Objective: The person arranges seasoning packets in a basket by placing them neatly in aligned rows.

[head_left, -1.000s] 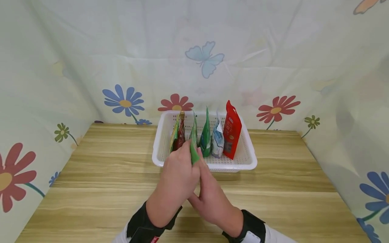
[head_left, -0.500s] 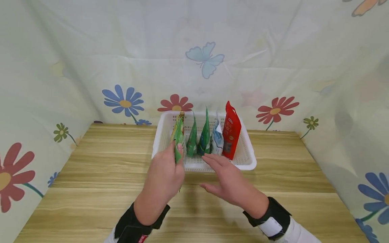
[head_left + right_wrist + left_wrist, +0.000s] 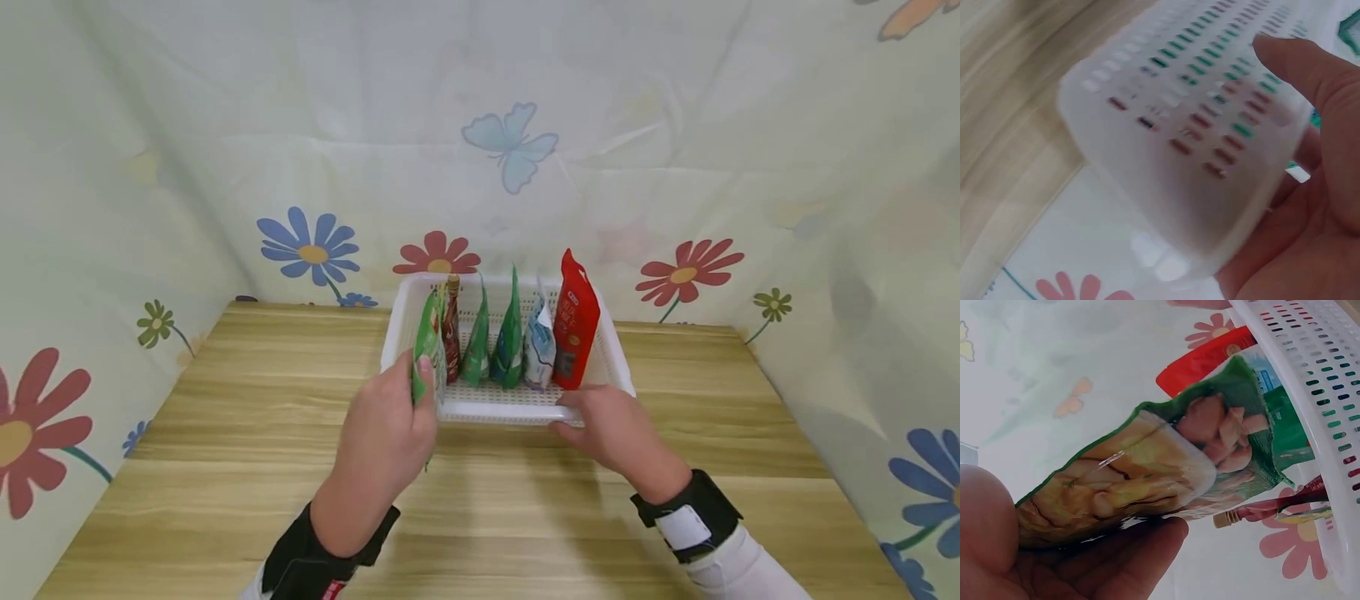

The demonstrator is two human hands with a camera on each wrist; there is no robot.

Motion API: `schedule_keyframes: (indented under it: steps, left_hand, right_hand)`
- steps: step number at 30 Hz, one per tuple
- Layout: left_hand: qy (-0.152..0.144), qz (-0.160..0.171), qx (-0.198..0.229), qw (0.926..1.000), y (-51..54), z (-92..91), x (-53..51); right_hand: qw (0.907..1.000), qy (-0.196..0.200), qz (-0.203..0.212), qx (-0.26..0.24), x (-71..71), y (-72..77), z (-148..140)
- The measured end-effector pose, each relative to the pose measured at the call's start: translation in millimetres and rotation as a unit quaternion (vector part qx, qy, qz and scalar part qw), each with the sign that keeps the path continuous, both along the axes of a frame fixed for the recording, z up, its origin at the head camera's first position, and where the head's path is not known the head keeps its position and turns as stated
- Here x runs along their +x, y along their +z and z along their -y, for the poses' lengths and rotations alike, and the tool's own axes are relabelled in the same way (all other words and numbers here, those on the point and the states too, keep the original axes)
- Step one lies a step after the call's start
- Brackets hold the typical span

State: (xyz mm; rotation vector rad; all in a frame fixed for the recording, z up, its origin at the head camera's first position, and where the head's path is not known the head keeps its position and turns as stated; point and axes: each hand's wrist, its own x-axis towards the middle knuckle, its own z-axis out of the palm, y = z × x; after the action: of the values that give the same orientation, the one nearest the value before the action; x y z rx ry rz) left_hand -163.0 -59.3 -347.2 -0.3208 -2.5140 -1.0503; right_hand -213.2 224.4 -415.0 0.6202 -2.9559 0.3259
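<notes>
Near the front left of the white basket (image 3: pixel 491 411), my left hand (image 3: pixel 384 437) holds a green pouch (image 3: pixel 428 337) between thumb and fingers. In the left wrist view, this pouch (image 3: pixel 1141 472) shows a clear-looking front with pinkish and yellowish food or food pictures. My right hand (image 3: pixel 626 435) grips the basket's front rim near its right corner. The thumb lies outside the perforated wall (image 3: pixel 1147 144) and the fingers go over the rim. Inside the basket stand a dark red bottle (image 3: pixel 452 333), two green packets (image 3: pixel 508 346), a blue-white packet (image 3: pixel 539 350) and a red pouch (image 3: pixel 576 325).
The basket stands on a wood-grain table (image 3: pixel 495 517), toward its back edge. A pale curtain (image 3: pixel 360 125) with flowers and a butterfly encloses the back and sides. A yellowish packet (image 3: pixel 1300 515) beside the bottle is mostly hidden in the head view.
My hands, together around the green pouch one second ago, have parted. The left hand carried the pouch leftward. The right hand moved right and took hold of the basket's rim.
</notes>
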Motion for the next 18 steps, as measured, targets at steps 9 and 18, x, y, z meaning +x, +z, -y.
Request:
schedule_keyframes:
  steps: [9, 18]
  left_hand:
    - [0.003, 0.008, -0.004, 1.0, 2.4, 11.6, -4.2]
    - [0.011, 0.054, -0.037, 0.9978, 16.6, 29.5, -24.9]
  right_hand:
    - [0.9995, -0.001, -0.007, 0.032, -5.4, -2.5, -8.1]
    - [0.9995, 0.015, 0.0, 0.028, -8.4, -4.9, -9.5]
